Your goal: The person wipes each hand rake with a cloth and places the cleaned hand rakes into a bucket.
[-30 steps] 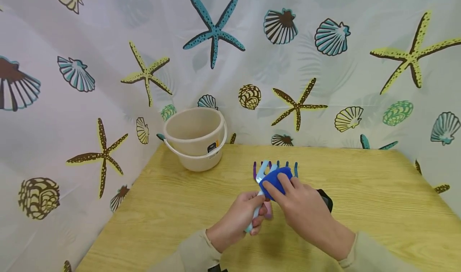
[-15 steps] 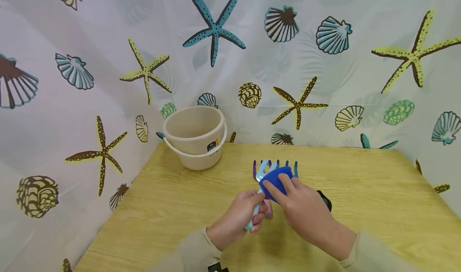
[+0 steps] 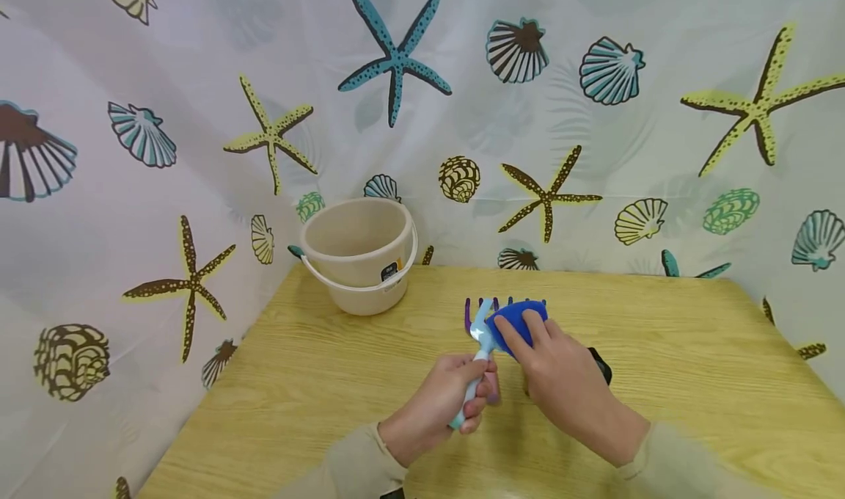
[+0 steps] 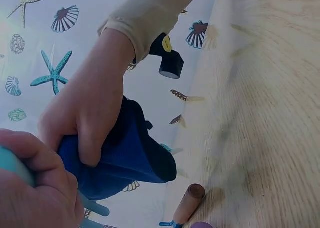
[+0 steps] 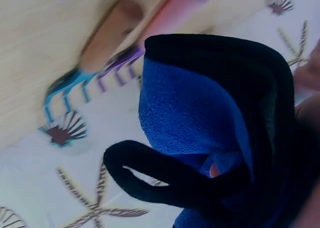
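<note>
My left hand (image 3: 455, 392) grips the pale handle of a light blue hand rake (image 3: 480, 334), its head pointing away from me. The right hand (image 3: 561, 374) holds a folded blue cloth (image 3: 515, 326) against the right side of that head, hiding some tines. In the left wrist view the fingers of the right hand (image 4: 92, 108) pinch the cloth (image 4: 132, 158) above light blue tines (image 4: 97, 208). Up close in the right wrist view, the cloth (image 5: 175, 108) has a fuzzy blue face, black edging and a black loop (image 5: 135, 173).
Behind my hands lie a purple rake (image 3: 468, 315) with a pink handle (image 3: 492, 389) and a blue rake with a brown handle (image 5: 112, 35). A beige bucket (image 3: 356, 264) with a white handle stands at the back left. A shell-patterned curtain (image 3: 422, 139) encloses the wooden table (image 3: 693, 352).
The right hand and cloth have shifted a little right and away from me along the rake head, uncovering its neck. The left hand keeps its grip on the handle.
</note>
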Motion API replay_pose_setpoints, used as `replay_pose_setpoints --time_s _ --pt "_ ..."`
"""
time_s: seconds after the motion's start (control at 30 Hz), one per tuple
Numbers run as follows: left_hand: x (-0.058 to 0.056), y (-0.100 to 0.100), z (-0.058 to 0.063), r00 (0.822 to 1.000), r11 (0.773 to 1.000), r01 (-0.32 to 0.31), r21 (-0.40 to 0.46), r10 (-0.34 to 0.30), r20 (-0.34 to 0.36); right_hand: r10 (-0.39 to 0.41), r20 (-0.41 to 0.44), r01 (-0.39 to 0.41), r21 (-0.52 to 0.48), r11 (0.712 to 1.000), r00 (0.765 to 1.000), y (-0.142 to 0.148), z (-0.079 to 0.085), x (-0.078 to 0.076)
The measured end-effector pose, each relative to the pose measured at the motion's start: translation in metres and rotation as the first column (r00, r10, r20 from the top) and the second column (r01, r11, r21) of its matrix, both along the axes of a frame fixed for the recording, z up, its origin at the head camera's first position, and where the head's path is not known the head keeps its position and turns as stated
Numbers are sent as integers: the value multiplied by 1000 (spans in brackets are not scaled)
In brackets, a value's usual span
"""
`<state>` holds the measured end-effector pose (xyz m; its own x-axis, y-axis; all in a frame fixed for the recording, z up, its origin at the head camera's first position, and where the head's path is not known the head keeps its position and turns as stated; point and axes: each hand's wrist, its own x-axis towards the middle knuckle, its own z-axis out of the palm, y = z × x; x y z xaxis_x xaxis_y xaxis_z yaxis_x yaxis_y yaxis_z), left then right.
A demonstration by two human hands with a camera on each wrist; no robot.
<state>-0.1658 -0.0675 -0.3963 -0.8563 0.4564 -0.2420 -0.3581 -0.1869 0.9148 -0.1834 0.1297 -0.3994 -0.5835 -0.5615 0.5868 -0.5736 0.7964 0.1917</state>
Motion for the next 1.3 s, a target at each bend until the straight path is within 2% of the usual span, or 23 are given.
replay_pose_setpoints --time_s 0.17,0.23,0.33,0.43,0.5,0.63,0.73,0.87,0.97,1.03,1.13,1.23,1.3 --pt "-1 -2 2 1000 999 -8 33 9 -26 97 -56 -96 16 995 994 -10 -4 14" --pt "-2 -3 2 1000 999 -5 40 6 -30 109 -72 -108 24 994 991 -10 -6 13" --pt "-3 -3 2 1000 999 2 39 -1 -13 81 -78 -80 26 996 994 -4 -6 3" --pt "-2 -2 1 1000 999 17 30 -18 3 22 -37 -22 -4 1000 999 3 -3 -10" --pt "-1 -2 1 1000 999 31 21 -31 3 -10 20 11 -32 999 1000 8 2 -17" --pt "1 -1 3 999 999 35 -25 -36 -19 -40 123 47 -53 997 992 12 14 -23" --pt "1 -1 5 999 996 31 -78 -34 -38 -21 139 21 -3 1000 990 10 21 -16" --pt "0 -2 7 997 990 38 -136 -46 -57 53 113 -63 89 994 992 2 25 -1" --pt "0 -3 7 995 988 33 -153 -46 -85 80 96 -90 101 991 992 -1 29 3" --pt "0 -3 7 994 987 24 -157 -40 -99 64 94 -73 97 993 993 -1 32 -2" --pt "2 -1 7 993 986 25 -163 -44 -109 -5 105 -5 94 996 995 2 35 -15" --pt "3 0 7 993 986 47 -163 -63 -95 -77 132 65 94 993 988 5 36 -27" --pt "4 1 5 994 986 54 -159 -69 -87 -104 156 90 95 991 982 5 36 -29"
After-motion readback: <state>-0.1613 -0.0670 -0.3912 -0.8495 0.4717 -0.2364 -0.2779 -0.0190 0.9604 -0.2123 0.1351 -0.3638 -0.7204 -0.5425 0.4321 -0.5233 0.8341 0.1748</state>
